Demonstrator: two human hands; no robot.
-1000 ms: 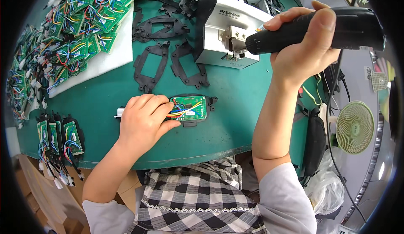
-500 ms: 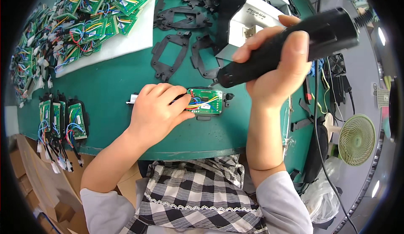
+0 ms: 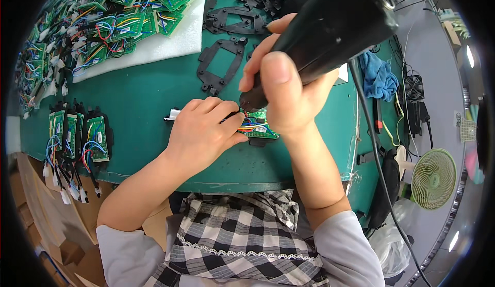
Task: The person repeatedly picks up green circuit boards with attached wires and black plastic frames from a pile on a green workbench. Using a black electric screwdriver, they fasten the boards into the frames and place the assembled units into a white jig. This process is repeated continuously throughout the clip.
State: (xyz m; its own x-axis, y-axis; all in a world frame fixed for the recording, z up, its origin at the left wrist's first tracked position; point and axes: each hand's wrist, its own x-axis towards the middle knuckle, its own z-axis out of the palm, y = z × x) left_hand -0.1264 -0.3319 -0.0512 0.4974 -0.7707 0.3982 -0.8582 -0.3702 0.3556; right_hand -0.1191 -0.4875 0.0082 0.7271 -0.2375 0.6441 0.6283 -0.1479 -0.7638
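A green circuit board [image 3: 262,129] with coloured wires lies on the table, a black plastic frame [image 3: 264,142] showing under its near edge. Fingers of my left hand [image 3: 202,132] are bent over the board's left end and hold it down. My right hand [image 3: 289,88] is wrapped round a black electric screwdriver [image 3: 335,26], tilted with its nose low over the board's upper left corner. The tip is hidden by the nose and my left fingers, so contact with a screw cannot be seen. A small silvery piece [image 3: 172,115] pokes out left of my left hand.
Many wired green boards [image 3: 121,26] are heaped on white foam [image 3: 170,47] at the back left. Several boards in black frames [image 3: 96,137] lie at the left edge. Loose black frames [image 3: 221,62] are behind my hands. Right: a blue cloth [image 3: 379,75], a cable [image 3: 374,153] and a green fan [image 3: 433,178].
The screwdriver in my right hand has moved left and now stands steeper, its nose down at the board. My left hand stays on the board, shifted slightly right in the picture.
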